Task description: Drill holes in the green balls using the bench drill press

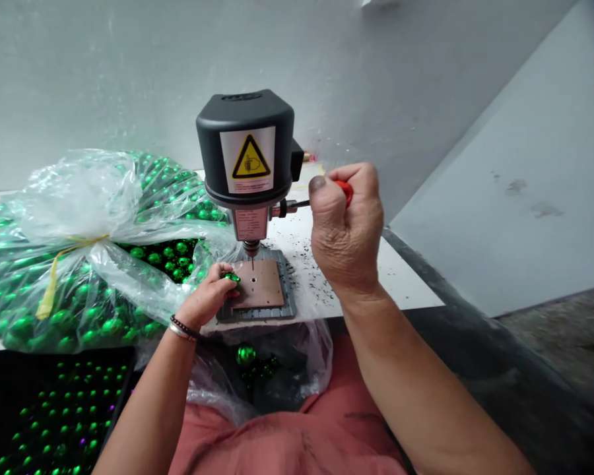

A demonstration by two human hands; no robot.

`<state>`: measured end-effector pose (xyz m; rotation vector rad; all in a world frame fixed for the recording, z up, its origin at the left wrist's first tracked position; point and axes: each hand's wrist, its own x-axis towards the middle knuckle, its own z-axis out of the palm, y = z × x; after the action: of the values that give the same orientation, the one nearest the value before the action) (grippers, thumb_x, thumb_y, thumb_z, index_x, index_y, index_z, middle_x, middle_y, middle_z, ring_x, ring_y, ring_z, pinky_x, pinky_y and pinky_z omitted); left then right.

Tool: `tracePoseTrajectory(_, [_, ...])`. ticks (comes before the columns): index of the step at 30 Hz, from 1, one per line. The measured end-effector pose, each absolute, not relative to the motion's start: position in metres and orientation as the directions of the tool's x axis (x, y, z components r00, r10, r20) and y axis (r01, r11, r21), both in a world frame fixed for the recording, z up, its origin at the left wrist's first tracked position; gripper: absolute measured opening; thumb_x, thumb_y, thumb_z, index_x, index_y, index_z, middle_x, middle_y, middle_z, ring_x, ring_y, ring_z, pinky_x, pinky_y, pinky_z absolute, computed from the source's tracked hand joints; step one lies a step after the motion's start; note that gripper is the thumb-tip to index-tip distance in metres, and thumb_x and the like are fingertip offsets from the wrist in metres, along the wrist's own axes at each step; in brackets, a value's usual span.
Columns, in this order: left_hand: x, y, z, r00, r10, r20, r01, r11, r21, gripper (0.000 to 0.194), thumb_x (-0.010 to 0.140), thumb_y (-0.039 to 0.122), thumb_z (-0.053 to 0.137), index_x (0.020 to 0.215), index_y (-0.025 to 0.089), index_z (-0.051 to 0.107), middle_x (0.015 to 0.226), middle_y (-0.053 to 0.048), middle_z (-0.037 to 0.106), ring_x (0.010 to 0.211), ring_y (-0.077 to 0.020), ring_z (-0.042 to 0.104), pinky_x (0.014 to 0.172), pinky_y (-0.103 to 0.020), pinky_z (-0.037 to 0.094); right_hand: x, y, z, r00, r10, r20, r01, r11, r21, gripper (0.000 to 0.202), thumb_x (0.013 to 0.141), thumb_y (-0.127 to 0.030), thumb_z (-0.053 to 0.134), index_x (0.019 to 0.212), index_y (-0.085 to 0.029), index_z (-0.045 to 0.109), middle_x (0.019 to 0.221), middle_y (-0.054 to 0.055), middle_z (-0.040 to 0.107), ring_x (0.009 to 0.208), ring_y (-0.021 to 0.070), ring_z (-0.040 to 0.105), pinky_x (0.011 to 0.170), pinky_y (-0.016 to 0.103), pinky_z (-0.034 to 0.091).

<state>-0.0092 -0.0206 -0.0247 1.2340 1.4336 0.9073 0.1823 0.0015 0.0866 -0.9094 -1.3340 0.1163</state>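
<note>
A black bench drill press (247,148) stands on the white table, its thin bit pointing down over a brown board (264,293). The board lies on the grey drill base (290,303) and has a small hole below the bit. My left hand (210,290), at the board's left edge, pinches a shiny green bead (231,277) between thumb and fingers. The bead is left of the bit, apart from it. My right hand (349,227) is wrapped round the red knob (345,191) of the drill's feed lever, right of the drill head. Most of the knob is hidden by the fingers.
A big clear plastic bag (84,198) of green beads, with a yellow tie (49,290), fills the table's left. Below it is a dark tray (121,396) of green beads. An open plastic bag (321,356) with beads sits at my lap. Dark shavings litter the white table (400,284).
</note>
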Motion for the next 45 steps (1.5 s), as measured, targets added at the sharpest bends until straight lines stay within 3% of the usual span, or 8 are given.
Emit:
tracePoseTrajectory(6, [-0.010,-0.017,-0.032,-0.005,0.990,-0.142,0.191,0.140,0.972,0.049,0.070,0.038,0.063,0.111,0.015,0.046,0.093,-0.005,0.064,0.082,-0.0155,0.064,0.075,-0.029,0.051,0.183,0.000,0.085,0.269,0.590,0.761,0.350,0.676,-0.648,0.019,0.084,-0.039,0.049,0.078,-0.021,0.044,0.060,-0.007,0.044,0.051,0.0044,0.042,0.051,0.019,0.039])
tracePoseTrajectory(13, [0.000,-0.010,-0.026,-0.003,0.997,-0.072,0.577,0.061,0.815,0.051,0.067,0.035,0.068,0.114,0.016,0.061,0.103,-0.006,0.069,0.093,-0.0203,0.064,0.086,-0.033,0.048,0.183,0.001,0.085,0.279,0.581,0.765,0.385,0.662,-0.643,0.018,0.085,-0.037,0.047,0.077,-0.021,0.043,0.062,-0.006,0.044,0.052,0.0040,0.041,0.050,0.018,0.040])
tracePoseTrajectory(18, [0.007,-0.005,-0.030,-0.031,0.999,-0.022,0.678,0.037,0.734,0.046,0.065,0.029,0.069,0.108,0.016,0.060,0.098,-0.004,0.069,0.085,-0.0186,0.064,0.079,-0.031,0.049,0.184,0.002,0.085,0.258,0.560,0.787,0.400,0.680,-0.615,0.020,0.086,-0.038,0.045,0.076,-0.020,0.042,0.061,-0.007,0.040,0.051,0.0015,0.038,0.049,0.016,0.037])
tracePoseTrajectory(28, [0.013,0.003,-0.033,0.011,1.000,0.004,0.750,-0.011,0.662,0.038,0.065,0.030,0.069,0.100,0.019,0.061,0.082,0.001,0.065,0.074,-0.0151,0.058,0.068,-0.027,0.044,0.186,0.000,0.085,0.248,0.583,0.773,0.406,0.662,-0.630,0.023,0.086,-0.041,0.045,0.078,-0.019,0.044,0.066,-0.006,0.040,0.056,0.0011,0.040,0.050,0.015,0.038])
tracePoseTrajectory(38, [0.022,0.006,-0.038,0.009,0.999,-0.036,0.673,0.021,0.739,0.041,0.062,0.027,0.072,0.102,0.016,0.064,0.083,0.000,0.066,0.074,-0.0152,0.059,0.069,-0.027,0.045,0.189,-0.002,0.082,0.225,0.587,0.778,0.421,0.661,-0.621,0.020,0.085,-0.038,0.046,0.080,-0.019,0.046,0.068,-0.006,0.045,0.055,0.0009,0.041,0.050,0.014,0.039])
tracePoseTrajectory(45, [0.022,0.006,-0.038,-0.015,1.000,-0.019,0.704,0.024,0.710,0.039,0.062,0.024,0.071,0.100,0.016,0.065,0.084,-0.002,0.068,0.076,-0.0160,0.061,0.071,-0.027,0.047,0.191,-0.012,0.068,0.223,0.582,0.782,0.470,0.638,-0.610,0.014,0.082,-0.031,0.051,0.076,-0.020,0.045,0.058,-0.008,0.041,0.049,0.0000,0.037,0.049,0.014,0.036])
